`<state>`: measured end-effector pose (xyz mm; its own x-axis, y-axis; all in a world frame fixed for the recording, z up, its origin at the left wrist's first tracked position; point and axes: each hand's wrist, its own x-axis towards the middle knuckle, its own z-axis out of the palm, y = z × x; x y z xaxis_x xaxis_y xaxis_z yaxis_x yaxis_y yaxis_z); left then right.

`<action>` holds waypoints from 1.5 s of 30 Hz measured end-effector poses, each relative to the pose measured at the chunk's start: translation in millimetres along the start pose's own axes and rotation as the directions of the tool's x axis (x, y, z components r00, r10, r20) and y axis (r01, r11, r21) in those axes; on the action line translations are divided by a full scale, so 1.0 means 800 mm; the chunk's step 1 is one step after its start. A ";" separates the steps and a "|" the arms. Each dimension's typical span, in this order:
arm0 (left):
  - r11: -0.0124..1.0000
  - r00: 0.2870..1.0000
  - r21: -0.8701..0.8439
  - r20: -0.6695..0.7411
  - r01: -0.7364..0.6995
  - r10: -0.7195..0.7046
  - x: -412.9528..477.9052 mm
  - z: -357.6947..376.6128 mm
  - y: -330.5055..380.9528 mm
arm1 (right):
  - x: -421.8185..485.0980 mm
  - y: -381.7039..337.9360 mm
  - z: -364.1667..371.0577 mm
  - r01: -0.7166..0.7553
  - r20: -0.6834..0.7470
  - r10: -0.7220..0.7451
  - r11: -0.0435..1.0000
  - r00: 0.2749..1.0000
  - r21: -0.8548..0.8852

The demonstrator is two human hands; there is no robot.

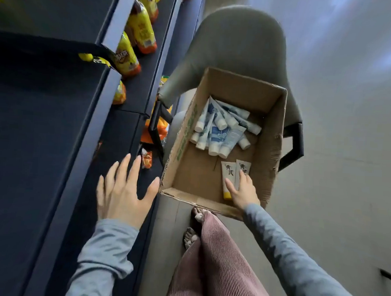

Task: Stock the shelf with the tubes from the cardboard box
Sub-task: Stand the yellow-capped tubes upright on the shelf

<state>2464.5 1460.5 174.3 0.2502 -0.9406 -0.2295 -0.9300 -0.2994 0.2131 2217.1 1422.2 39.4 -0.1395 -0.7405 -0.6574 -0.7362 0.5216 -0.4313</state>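
Observation:
An open cardboard box (272, 138) sits on a grey chair right of the dark shelf (55, 127). Several white-and-blue tubes (220, 128) lie piled at its far end. Two cream tubes with yellow caps (227, 172) lie side by side at its near end. My right hand (242, 191) reaches into the box, its fingers laid on these two cream tubes; whether they grip them I cannot tell. My left hand (124, 191) hovers over the shelf's edge, fingers spread, holding nothing.
Yellow snack bags (137, 31) stand in rows on the shelf's upper levels, orange packets (159, 128) lower down. The grey chair (236, 48) has black armrests. My legs in pink trousers (213, 262) are below the box, above a grey floor.

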 end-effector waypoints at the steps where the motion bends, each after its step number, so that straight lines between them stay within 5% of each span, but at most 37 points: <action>1: 1.000 1.000 0.003 0.017 -0.014 0.014 0.002 0.009 0.003 | 0.008 0.005 0.001 -0.017 0.005 0.016 1.000 1.000 0.017; 8: 0.999 0.996 -0.009 0.075 -0.051 0.052 0.036 0.053 0.017 | 0.062 0.028 0.039 -0.165 0.110 0.157 0.984 0.981 0.071; 12: 0.997 0.990 -0.005 0.121 -0.074 0.074 0.056 0.073 0.025 | 0.092 0.029 0.066 -0.212 0.186 0.215 0.977 0.959 -0.039; 21: 0.996 0.985 -0.036 0.150 -0.077 0.081 0.075 0.088 0.037 | 0.127 0.023 0.089 -0.337 0.068 0.343 0.938 0.937 -0.080; 33: 0.994 0.986 -0.077 0.144 -0.074 0.084 0.077 0.092 0.042 | 0.133 0.023 0.111 -0.377 0.029 0.376 0.923 0.926 0.078; 39: 0.992 0.980 -0.097 0.178 -0.076 0.093 0.071 0.097 0.050 | 0.141 0.027 0.097 -0.534 0.314 0.437 0.752 0.843 0.385; 45: 0.971 0.983 -0.237 0.165 -0.041 0.082 0.079 0.096 0.062 | 0.101 0.015 0.063 -0.564 0.580 0.226 0.652 0.783 0.507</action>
<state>2413.7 1398.4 97.0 0.1251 -0.9226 -0.3649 -0.8491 -0.2898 0.4416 2230.3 1390.1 -50.6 0.1083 -0.2162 -0.9703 -0.0652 0.9724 -0.2240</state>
